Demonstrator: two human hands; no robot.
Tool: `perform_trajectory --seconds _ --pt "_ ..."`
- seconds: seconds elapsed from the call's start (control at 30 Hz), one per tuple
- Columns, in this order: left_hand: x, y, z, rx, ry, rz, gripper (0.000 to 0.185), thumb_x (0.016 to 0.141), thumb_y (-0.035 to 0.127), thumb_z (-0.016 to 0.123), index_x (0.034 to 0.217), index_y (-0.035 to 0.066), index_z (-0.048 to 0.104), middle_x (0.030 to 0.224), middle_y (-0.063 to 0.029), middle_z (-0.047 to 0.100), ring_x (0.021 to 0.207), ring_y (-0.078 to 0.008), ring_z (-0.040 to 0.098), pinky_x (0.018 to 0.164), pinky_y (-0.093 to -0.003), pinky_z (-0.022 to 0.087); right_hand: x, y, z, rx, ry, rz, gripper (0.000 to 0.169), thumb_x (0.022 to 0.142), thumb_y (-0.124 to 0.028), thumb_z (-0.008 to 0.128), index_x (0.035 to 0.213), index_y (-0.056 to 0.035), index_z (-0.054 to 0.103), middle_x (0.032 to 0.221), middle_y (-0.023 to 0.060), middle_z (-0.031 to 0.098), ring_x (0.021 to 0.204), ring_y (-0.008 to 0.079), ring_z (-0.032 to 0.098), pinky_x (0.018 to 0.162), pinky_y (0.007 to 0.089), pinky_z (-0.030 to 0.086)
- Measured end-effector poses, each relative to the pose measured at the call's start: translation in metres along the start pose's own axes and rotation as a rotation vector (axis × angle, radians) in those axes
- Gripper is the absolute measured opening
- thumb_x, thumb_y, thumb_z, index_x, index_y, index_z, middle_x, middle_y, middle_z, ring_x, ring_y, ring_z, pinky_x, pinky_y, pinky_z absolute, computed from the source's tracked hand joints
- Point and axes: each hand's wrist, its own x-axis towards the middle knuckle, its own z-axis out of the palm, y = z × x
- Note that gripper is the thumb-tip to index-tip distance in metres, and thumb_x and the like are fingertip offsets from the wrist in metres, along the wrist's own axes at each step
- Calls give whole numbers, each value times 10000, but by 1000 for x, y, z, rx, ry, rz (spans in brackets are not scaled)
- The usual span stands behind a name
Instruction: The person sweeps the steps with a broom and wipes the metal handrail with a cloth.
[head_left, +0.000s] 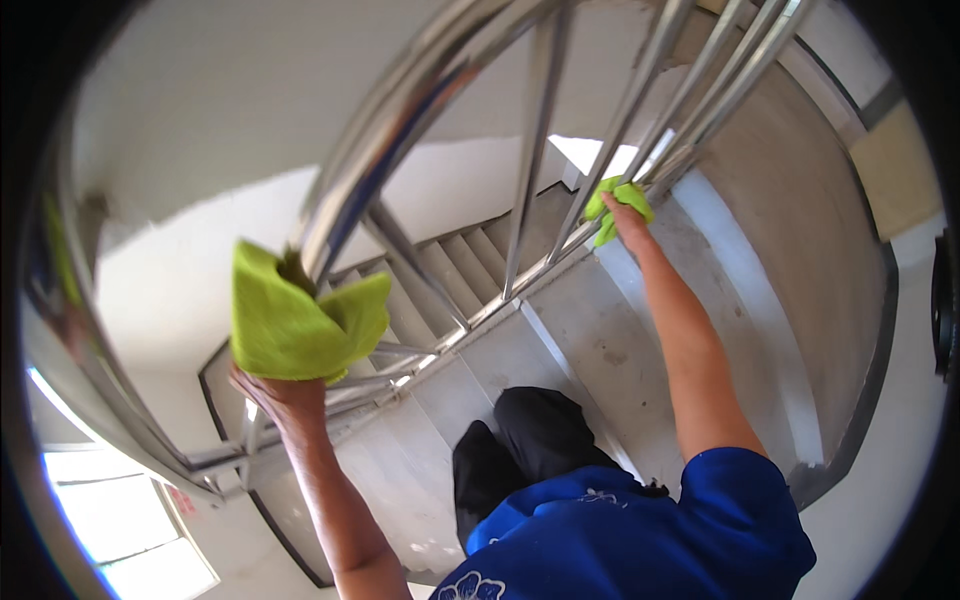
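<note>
A yellow-green cloth (300, 322) is draped over the polished metal handrail (390, 142), with my left hand (277, 390) gripping it from below. Most of the fingers on that hand are hidden by the fabric. Farther up on the right, my right hand (626, 217) presses a second yellow-green cloth (634, 196) around a baluster close to the bottom rail (532, 277). Slim metal balusters (529, 165) run between handrail and bottom rail.
Concrete steps (592, 337) with pale edge strips lie under me and to the right. Beyond the balusters a lower flight of stairs (465, 262) descends. A bright window (127, 525) is at lower left, and a dark-edged wall (919, 420) curves along the right.
</note>
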Motion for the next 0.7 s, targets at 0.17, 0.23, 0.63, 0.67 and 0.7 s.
perform_trajectory --seconds 0.17,0.23,0.63,0.67,0.7 --pt "-24 -14 10 210 161 -108 607 607 172 771 1133 18 510 1017 -154 575 964 -305 546 817 -424 436 2 26 -1 18 -57 -178 388 864 -352 594 1085 -34 568 1001 30 580 898 124 524 793 269 421" --pt "-15 -28 11 173 291 39 526 620 117 751 1105 6 581 1004 -134 644 934 -253 622 806 -367 478 7 30 0 -8 -39 -210 383 871 -346 584 1089 -32 566 1005 27 577 906 118 521 796 263 420" --pt "-8 -37 24 329 365 -83 421 753 268 667 1082 17 594 964 -154 655 895 -277 633 767 -380 481 8 34 -1 -44 -66 -265 438 869 -416 557 1046 -15 562 966 54 588 866 144 537 784 274 429" --pt "-9 -39 26 329 380 -134 424 759 285 658 1084 20 591 971 -161 651 899 -288 630 765 -386 480 11 36 -4 -51 -96 -248 442 869 -424 554 1038 -16 562 953 53 588 858 143 538 779 273 429" --pt "-6 -40 25 348 395 -173 428 765 301 650 1086 24 589 977 -168 647 902 -299 626 763 -392 479 8 30 -2 -114 -84 -322 434 880 -422 538 1020 -13 568 936 53 593 845 140 539 764 280 434"
